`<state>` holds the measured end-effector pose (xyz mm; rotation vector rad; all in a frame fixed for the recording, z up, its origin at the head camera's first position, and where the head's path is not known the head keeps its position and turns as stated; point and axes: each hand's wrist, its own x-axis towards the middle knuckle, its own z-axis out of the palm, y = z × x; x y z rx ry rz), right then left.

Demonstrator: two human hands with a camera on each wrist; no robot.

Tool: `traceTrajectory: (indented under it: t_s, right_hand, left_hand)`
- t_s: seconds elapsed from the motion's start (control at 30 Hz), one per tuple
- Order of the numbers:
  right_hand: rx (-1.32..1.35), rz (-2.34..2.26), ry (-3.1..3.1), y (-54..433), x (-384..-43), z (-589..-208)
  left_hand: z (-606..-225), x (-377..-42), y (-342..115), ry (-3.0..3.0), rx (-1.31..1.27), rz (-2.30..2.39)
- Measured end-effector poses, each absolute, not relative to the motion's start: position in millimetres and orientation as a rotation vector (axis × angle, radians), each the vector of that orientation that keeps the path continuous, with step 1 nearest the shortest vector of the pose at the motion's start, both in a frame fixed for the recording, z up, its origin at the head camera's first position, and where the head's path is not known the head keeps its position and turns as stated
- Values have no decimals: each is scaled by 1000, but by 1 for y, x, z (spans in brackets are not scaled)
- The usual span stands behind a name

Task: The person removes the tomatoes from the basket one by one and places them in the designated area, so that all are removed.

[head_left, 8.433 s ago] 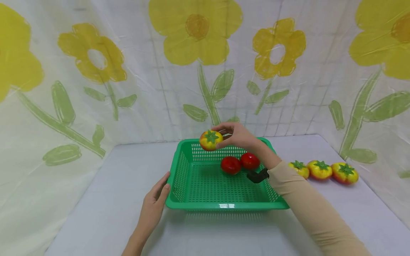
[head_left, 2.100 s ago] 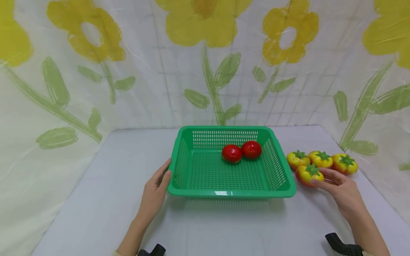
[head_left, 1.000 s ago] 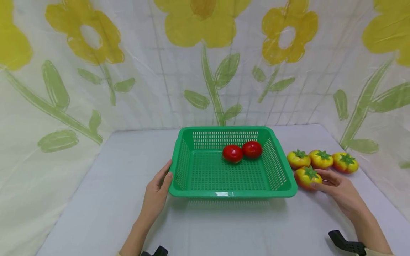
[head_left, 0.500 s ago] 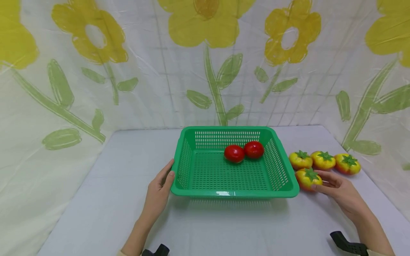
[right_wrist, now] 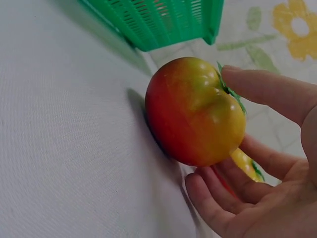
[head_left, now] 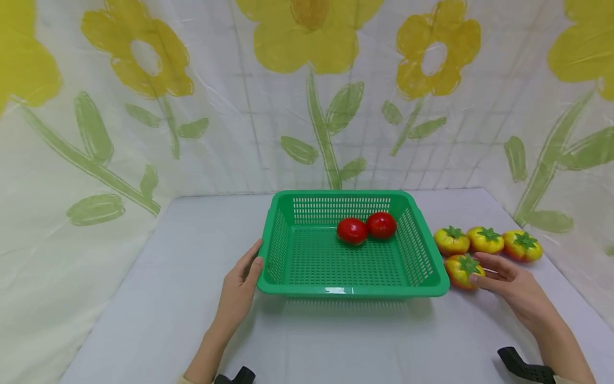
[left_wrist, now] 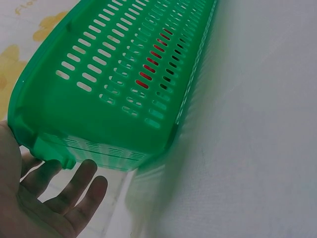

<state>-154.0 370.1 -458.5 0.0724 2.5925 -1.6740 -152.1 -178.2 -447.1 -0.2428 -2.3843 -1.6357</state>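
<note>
My right hand (head_left: pixel 518 290) holds a tomato (head_left: pixel 463 272), yellow and red with a green leafy top, between thumb and fingers. The tomato sits on the white table just right of the green basket (head_left: pixel 355 290). In the right wrist view the thumb touches the leaves of the tomato (right_wrist: pixel 193 114), while the lower fingers stay loosely spread below it. At the basket's left rim rests my left hand (head_left: pixel 237 290). The left wrist view has its fingers (left_wrist: pixel 74 191) relaxed near the basket's tab, not wrapped round it. Two glossy red fruits (head_left: pixel 352 231) lie inside the basket.
Behind the held tomato three similar tomatoes (head_left: pixel 485 240) stand in a row. A white sheet (head_left: pixel 216 160) painted with yellow flowers hangs along the back of the table (head_left: pixel 201 224).
Some 8 seconds ago my right hand held a tomato above the basket; now it holds one on the table at the right. Over the last two seconds both hands barely move.
</note>
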Motion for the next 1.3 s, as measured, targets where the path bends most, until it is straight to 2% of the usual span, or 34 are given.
traceTrajectory:
  t_s: [0.23, 0.53, 0.77, 0.97, 1.3]
  right_hand:
    - [111, -1737, 2596, 369, -153, -454]
    - [518, -2304, 2249, 368, -152, -445]
    - [448, -2603, 2093, 365, -148, -443]
    - [651, -2628, 2092, 360, -147, -437]
    - [705, -2757, 2059, 347, -147, -432]
  left_hand:
    - [-446, -152, -178, -2378, -244, -1641]
    - [-445, -152, -176, -2379, -233, -1639]
    - [-447, -152, -177, -2377, -236, -1635]
    - [-448, -153, -177, -2374, -236, -1645]
    - [-448, -152, -177, -2370, -231, -1663]
